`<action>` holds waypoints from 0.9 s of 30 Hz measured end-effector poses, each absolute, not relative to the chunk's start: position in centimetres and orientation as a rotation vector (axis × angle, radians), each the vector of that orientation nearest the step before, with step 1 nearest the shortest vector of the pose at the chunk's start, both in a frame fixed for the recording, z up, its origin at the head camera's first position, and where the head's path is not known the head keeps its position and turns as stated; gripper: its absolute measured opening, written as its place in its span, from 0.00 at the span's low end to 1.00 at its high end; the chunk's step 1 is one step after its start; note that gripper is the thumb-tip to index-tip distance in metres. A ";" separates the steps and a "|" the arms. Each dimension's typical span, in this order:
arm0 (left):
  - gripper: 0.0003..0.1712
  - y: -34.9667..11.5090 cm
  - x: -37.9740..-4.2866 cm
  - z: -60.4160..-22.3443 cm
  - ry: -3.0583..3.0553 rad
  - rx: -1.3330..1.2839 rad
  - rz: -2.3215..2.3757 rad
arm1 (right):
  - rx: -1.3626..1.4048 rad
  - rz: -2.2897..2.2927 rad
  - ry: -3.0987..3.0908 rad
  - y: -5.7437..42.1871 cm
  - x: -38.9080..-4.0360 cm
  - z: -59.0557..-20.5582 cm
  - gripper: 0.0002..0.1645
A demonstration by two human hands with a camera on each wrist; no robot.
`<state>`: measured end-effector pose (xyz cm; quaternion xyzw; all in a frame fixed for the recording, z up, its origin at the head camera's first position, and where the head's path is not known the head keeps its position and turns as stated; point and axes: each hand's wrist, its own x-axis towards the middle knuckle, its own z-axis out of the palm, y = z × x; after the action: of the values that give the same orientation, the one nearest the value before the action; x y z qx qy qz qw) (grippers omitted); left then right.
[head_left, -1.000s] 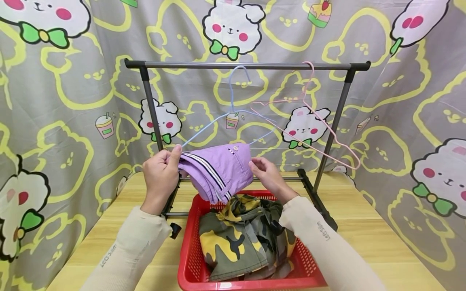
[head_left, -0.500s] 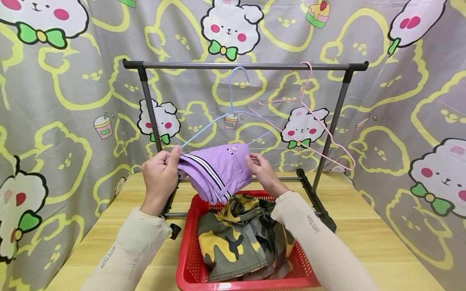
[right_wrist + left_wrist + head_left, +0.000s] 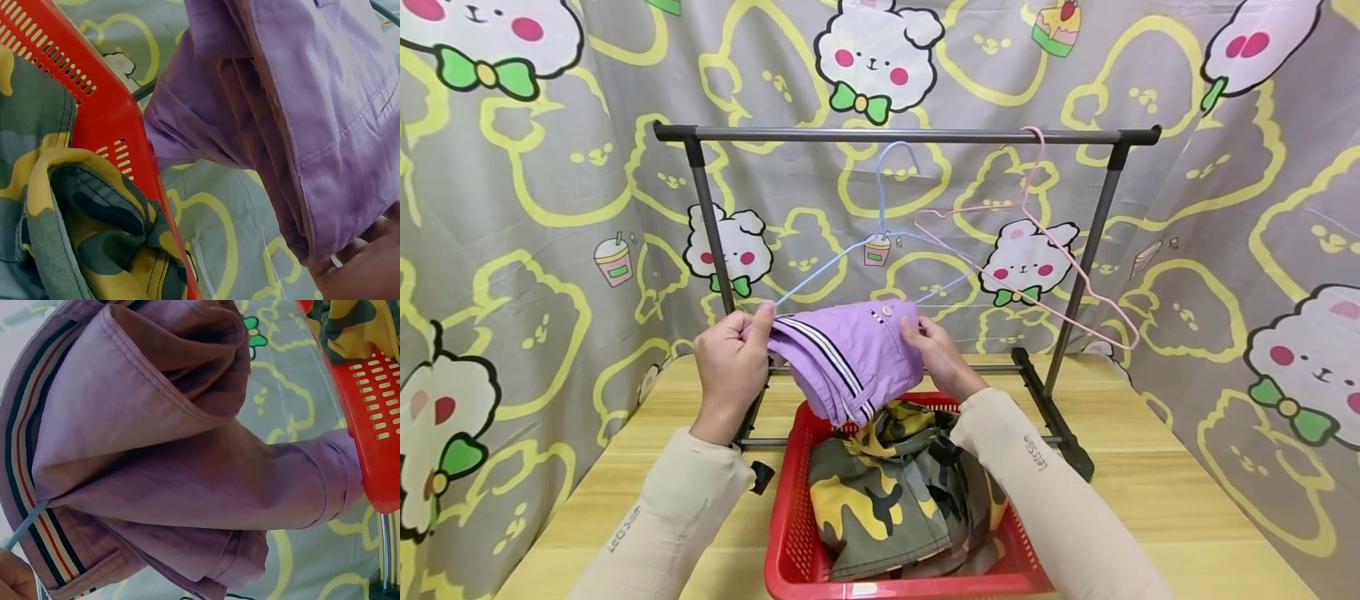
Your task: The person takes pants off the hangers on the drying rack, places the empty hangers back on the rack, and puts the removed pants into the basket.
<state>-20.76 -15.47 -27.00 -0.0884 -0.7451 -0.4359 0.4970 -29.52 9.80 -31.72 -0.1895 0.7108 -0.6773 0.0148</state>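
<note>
- The purple trousers (image 3: 850,350) are above the back rim of the red basket (image 3: 865,590), between two hands; one leg hangs toward the basket, and I cannot tell whether it touches.
- The striped waistband (image 3: 25,469) of these trousers is on the side left of the basket; one blue rod comes out of it.
- The left hand (image 3: 733,354) is above the left back corner of the basket; its fingers are curled and its thumb presses on the blue hanger (image 3: 881,221) at the waistband.
- The right hand (image 3: 943,358) is above the right back part of the basket, and its thumb and fingers pinch the edge of the trousers.
- The blue hanger rises behind the basket; whether its hook touches the rail, I cannot tell.
- The camouflage garment (image 3: 887,508) lies crumpled inside the basket.
- Behind the basket stands the grey clothes rack (image 3: 775,134), and the pink hanger (image 3: 1078,268) hangs on it, to the right.
- Under the basket is the wood-grain table (image 3: 1150,500); behind is the rabbit-print curtain (image 3: 1210,250).
</note>
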 end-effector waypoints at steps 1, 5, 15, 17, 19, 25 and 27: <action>0.26 -15.5 -20.8 -27.0 -1.803 -0.215 -1.055 | -0.585 -2.117 2.200 9.8 -29.5 -31.7 0.27; 0.27 -15.6 -20.8 -27.0 -1.795 -0.225 -1.043 | -0.578 -2.149 2.135 9.7 -29.4 -31.7 0.21; 0.28 -15.8 -20.8 -27.2 -1.804 -0.211 -1.035 | -0.460 -2.206 2.042 9.5 -29.4 -31.6 0.12; 0.28 -15.8 -20.8 -27.2 -1.806 -0.215 -1.027 | -0.434 -2.215 2.033 9.5 -29.3 -31.5 0.11; 0.28 -15.8 -20.8 -27.2 -1.807 -0.223 -1.023 | -0.417 -2.225 2.024 9.4 -29.2 -31.3 0.10; 0.28 -15.9 -20.8 -27.2 -1.820 -0.235 -1.017 | -0.399 -2.277 1.916 9.3 -28.8 -30.9 0.10; 0.29 -16.0 -20.8 -27.2 -1.826 -0.236 -1.018 | -0.391 -2.298 1.863 9.2 -28.7 -30.8 0.11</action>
<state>-20.76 -15.99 -27.17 -0.0973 -0.7537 -0.4201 0.4960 -28.67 9.25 -30.77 -0.1306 0.6224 -0.7677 0.0788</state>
